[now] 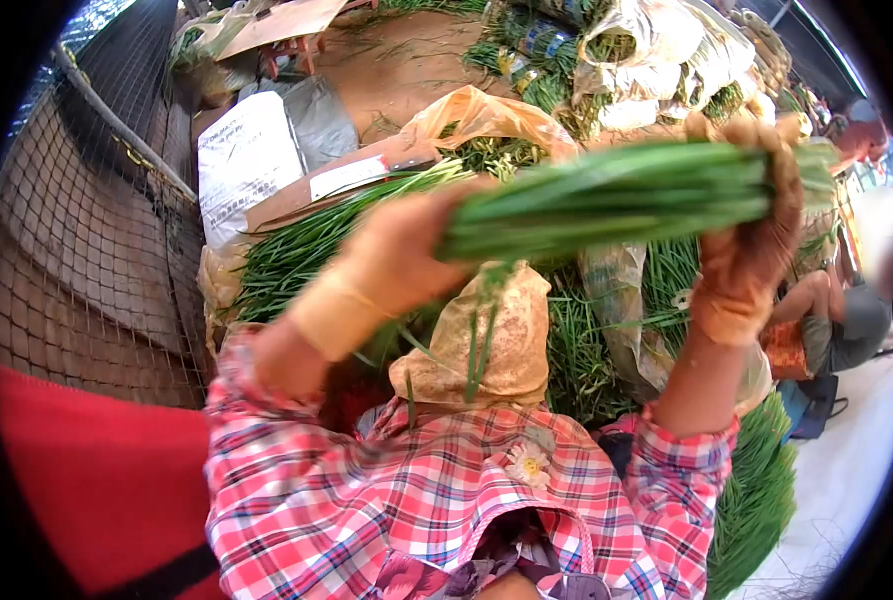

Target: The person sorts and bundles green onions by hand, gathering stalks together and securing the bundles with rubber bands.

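Observation:
A bundle of long green chives (pixel 606 195) is held up crosswise in front of me, smeared by motion. My left hand (pixel 401 245), with a pale band at its wrist, is closed round the bundle's left end. Dark-stained fingers of my right hand (pixel 751 235) wrap round the right part. A few loose leaves (pixel 483 345) dangle below the bundle, in front of a stained, yellowish cloth (pixel 511 350) at my lap. More chives (pixel 296 265) lie heaped beyond my left forearm, and others (pixel 576 345) lie beneath the bundle.
Mesh netting (pixel 86 240) stands at the left, near a white printed sack (pixel 249 155). An orange plastic bag (pixel 496 110) lies ahead. Plastic-wrapped bundles (pixel 656 50) are stacked at the back right. Another person (pixel 846 320) sits at the right, beyond a green heap (pixel 756 495).

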Tool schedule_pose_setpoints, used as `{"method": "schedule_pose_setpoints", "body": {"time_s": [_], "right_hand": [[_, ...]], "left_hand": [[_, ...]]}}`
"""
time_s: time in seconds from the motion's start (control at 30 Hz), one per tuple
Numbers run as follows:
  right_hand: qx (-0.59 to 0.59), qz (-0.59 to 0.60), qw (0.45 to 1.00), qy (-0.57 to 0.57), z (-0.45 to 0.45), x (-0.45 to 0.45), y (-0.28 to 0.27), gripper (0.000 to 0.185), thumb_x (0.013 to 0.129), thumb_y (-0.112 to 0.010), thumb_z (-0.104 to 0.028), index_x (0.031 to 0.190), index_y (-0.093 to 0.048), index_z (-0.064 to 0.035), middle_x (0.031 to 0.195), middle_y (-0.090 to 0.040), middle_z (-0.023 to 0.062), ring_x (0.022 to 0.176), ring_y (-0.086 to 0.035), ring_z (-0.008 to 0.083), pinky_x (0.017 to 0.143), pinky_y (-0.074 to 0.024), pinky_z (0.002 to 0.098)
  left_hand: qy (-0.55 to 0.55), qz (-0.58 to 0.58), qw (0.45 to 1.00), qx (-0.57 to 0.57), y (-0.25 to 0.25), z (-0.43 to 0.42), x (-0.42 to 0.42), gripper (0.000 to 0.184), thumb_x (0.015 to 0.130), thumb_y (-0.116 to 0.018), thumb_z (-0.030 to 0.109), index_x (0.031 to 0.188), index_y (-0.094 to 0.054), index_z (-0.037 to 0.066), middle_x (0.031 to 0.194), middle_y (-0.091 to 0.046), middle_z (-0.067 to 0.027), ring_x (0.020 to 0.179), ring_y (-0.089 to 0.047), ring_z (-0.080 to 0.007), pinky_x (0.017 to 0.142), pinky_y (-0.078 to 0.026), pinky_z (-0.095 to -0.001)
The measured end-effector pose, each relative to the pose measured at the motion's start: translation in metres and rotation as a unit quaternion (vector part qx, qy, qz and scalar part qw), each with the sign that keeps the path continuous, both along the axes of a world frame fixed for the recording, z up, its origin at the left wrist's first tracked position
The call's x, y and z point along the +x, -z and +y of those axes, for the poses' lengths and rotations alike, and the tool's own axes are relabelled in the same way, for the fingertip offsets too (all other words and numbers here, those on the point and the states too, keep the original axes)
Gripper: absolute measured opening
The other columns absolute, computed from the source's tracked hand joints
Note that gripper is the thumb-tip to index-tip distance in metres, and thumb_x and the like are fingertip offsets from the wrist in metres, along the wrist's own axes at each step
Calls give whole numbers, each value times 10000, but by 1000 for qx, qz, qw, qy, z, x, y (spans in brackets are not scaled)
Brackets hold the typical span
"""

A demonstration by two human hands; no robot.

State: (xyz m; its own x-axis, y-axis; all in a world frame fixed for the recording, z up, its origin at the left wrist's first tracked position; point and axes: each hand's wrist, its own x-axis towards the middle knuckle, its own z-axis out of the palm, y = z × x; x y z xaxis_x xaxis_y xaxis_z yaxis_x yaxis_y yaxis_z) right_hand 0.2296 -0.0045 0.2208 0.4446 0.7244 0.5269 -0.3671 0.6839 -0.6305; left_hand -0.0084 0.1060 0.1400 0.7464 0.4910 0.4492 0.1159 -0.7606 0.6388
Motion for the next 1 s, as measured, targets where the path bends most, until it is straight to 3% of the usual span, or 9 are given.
{"method": "schedule_pose_setpoints", "body": {"time_s": [0.07,0.17,0.37,0.53,0.6,0.7,0.8,0.87,1.0], "right_hand": [[82,28,987,-135,56,-18,16,134,849,-603,-162,924,-590,-51,926,-646,83,919,-633,210,931,-464,486],[-2,191,967,-166,113,-62,64,131,863,-596,-188,895,-583,-61,901,-639,87,949,-618,209,919,-487,431],[-228,446,848,-173,186,-90,244,217,844,-596,-87,1047,-556,-21,1003,-619,106,998,-592,231,879,-509,386],[-350,409,838,-90,199,-84,308,200,863,-578,-125,1048,-561,-50,953,-615,84,906,-599,221,846,-500,407],[-365,456,810,-59,203,-76,332,206,848,-588,-97,1048,-555,-57,956,-614,99,898,-598,238,853,-494,427],[-418,385,819,-79,204,-69,337,349,821,-653,-145,1137,-527,-72,1046,-598,112,965,-575,272,887,-470,439],[-485,254,806,-223,177,-33,297,511,784,-707,-200,1204,-464,-41,1167,-535,120,1105,-482,268,941,-410,461],[-641,3,760,-111,155,1,278,349,830,-648,-196,1113,-539,-22,962,-600,76,828,-583,199,734,-497,325],[-543,-454,703,-59,120,30,251,215,841,-599,-179,886,-641,27,784,-633,70,625,-580,115,559,-484,231]], "left_hand": [[-69,-18,990,124,-25,35,-43,468,727,-672,78,1171,-533,125,847,-637,-143,758,-646,-265,634,-513,-346],[-220,137,938,230,-31,66,-95,525,663,-648,-14,1165,-559,114,918,-636,-161,822,-623,-331,702,-501,-361],[-284,390,869,108,93,108,-129,779,582,-766,74,1279,-437,189,984,-600,-126,874,-582,-335,750,-481,-420],[-298,259,917,53,122,90,-103,948,553,-820,189,1363,-332,133,1326,-445,-122,1228,-391,-378,1019,-360,-414],[-269,272,922,66,136,73,-72,1070,515,-827,377,1399,-269,150,1427,-301,-110,1322,-246,-349,1091,-219,-434],[-193,355,914,7,166,66,-23,1188,466,-812,504,1428,-198,175,1489,-150,-93,1371,-103,-343,1103,-91,-500],[-172,353,920,-1,199,75,-18,1113,513,-827,391,1419,-214,190,1470,-194,-96,1347,-169,-365,1060,-152,-570],[-165,330,930,12,202,77,-22,1072,521,-829,337,1408,-243,206,1463,-213,-87,1341,-180,-372,1054,-160,-577],[-158,339,927,30,197,72,-23,1005,528,-826,318,1382,-314,180,1460,-223,-100,1344,-164,-380,1057,-145,-574]]}}
